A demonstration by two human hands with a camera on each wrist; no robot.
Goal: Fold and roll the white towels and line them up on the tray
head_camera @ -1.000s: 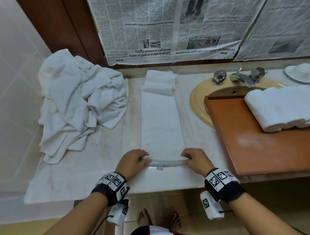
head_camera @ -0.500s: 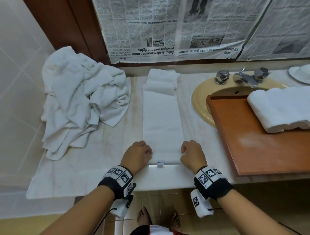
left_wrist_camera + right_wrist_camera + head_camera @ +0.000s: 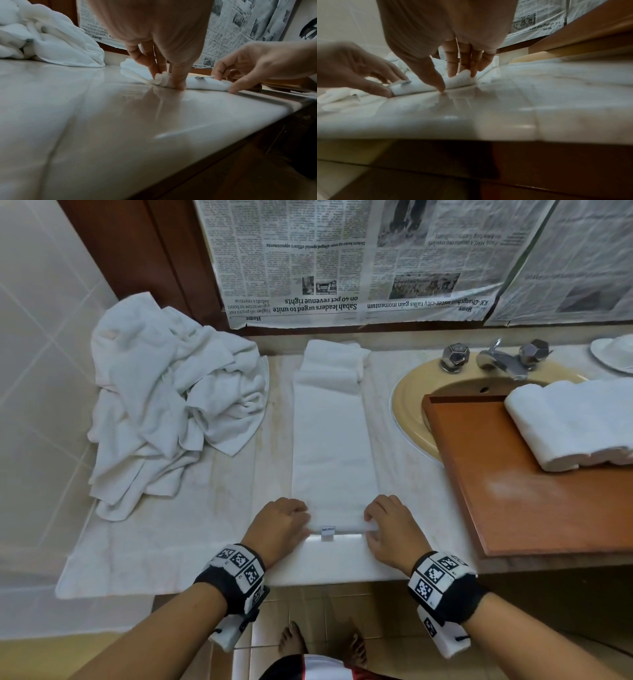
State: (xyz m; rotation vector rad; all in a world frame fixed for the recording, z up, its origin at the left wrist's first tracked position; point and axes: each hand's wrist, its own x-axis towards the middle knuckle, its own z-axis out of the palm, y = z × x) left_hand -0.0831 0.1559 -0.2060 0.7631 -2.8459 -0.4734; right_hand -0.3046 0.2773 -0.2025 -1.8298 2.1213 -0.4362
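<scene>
Marble counter (image 3: 191, 546) backed by newspaper-covered wall (image 3: 342, 258). Folded towel strip (image 3: 332, 446) laid lengthwise on counter, near end rolled tight. Left end of roll pinched between thumb and fingertips of left hand (image 3: 279, 527); right end pinched by curled fingers and thumb of right hand (image 3: 390, 529). Label tag (image 3: 327, 531) seen between thumbs. Crumpled towels (image 3: 164, 405) heaped left of left fingers. Rolled towels (image 3: 575, 426) lined on wooden tray (image 3: 513, 508), right of right fingers.

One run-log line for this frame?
step: starting roll | left hand: pinching near end of folded towel | right hand: same | tray: rolled towels on it
</scene>
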